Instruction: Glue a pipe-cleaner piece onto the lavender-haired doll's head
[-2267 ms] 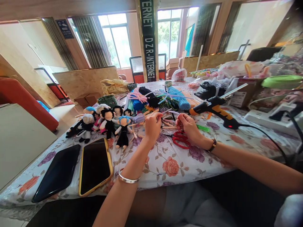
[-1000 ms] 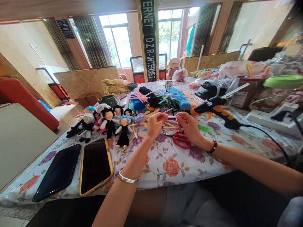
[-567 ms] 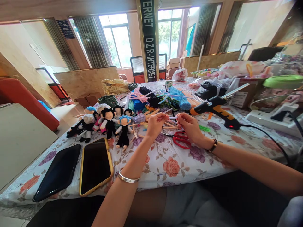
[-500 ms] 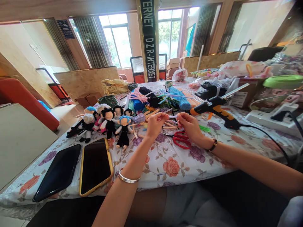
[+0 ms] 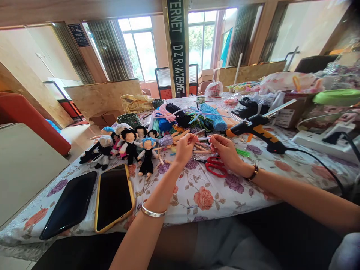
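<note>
- Upright black sign (image 5: 177,52), on the far pillar: white capitals, which I read as "DZR-INTERNET", with "TERNET" above, cut by the frame's top edge.
- Blue wall sign (image 5: 78,35), upper left: white pictogram and lines of text, too small for me to read.
- Cardboard box (image 5: 291,110), right side of the table (image 5: 182,206): white label, its print illegible from my view.
- Left hand (image 5: 185,147): forearm rising from the bottom edge, silver bangle (image 5: 153,212) on the wrist; fingertips narrowed in a pinch on one end of a pale lilac stem.
- Right hand (image 5: 223,147): forearm slanting in from the right edge, beaded bracelet (image 5: 254,172) on the wrist; thumb and fingers pinched on the stem's other end.
- Pale lilac stem (image 5: 203,138): one short piece, roughly level, spanning the gap between both hands above the table.
- Red-handled scissors (image 5: 216,166): on the floral cloth, just beneath the right hand.
- Glue gun (image 5: 257,131), black and orange: right of the right hand, red light lit on its grip.
- Group of small dolls (image 5: 147,155): left of the left hand, behind two phones (image 5: 115,198).
- Bundles of fuzzy stems (image 5: 215,117): heaped beyond the hands.
</note>
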The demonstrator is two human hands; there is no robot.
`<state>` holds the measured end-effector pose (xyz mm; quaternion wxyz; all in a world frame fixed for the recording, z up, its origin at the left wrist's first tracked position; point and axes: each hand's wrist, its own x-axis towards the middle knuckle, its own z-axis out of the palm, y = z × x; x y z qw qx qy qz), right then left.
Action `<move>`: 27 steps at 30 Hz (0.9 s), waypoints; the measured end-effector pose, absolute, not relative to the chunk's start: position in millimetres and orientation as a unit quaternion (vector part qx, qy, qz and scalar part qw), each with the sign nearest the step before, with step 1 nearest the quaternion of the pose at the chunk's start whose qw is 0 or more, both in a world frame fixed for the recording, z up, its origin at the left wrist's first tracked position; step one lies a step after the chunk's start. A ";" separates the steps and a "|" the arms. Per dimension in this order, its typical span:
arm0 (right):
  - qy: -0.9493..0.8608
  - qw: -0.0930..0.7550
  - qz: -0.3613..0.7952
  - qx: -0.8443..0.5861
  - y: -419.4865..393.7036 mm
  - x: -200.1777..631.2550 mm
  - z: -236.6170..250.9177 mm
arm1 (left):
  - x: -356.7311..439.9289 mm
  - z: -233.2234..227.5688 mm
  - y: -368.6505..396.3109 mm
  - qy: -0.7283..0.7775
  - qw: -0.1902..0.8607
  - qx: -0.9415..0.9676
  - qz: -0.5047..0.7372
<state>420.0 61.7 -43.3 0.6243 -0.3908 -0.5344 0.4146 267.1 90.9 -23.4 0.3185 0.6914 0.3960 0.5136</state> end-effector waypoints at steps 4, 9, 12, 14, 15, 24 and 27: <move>-0.528 0.615 0.436 -0.391 61.3 418.9 -42.7 | 266.8 -21.4 90.1 0.407 0.311 0.685 0.518; -0.534 0.605 0.439 -0.394 60.9 417.9 -42.7 | 266.7 -21.1 90.3 0.411 0.301 0.695 0.507; -0.540 0.601 0.445 -0.386 60.5 418.3 -42.2 | 267.0 -20.7 89.6 0.385 0.336 0.694 0.508; -0.539 0.603 0.448 -0.380 60.5 418.8 -41.9 | 267.4 -20.0 88.5 0.358 0.374 0.685 0.512; -0.537 0.607 0.447 -0.378 60.7 419.1 -42.0 | 267.5 -19.6 87.9 0.349 0.390 0.677 0.518; -0.518 0.635 0.425 -0.384 62.3 419.5 -44.1 | 266.4 -18.0 86.3 0.347 0.446 0.598 0.568; -0.518 0.634 0.423 -0.388 62.2 419.5 -43.8 | 266.8 -19.4 86.2 0.326 0.472 0.606 0.551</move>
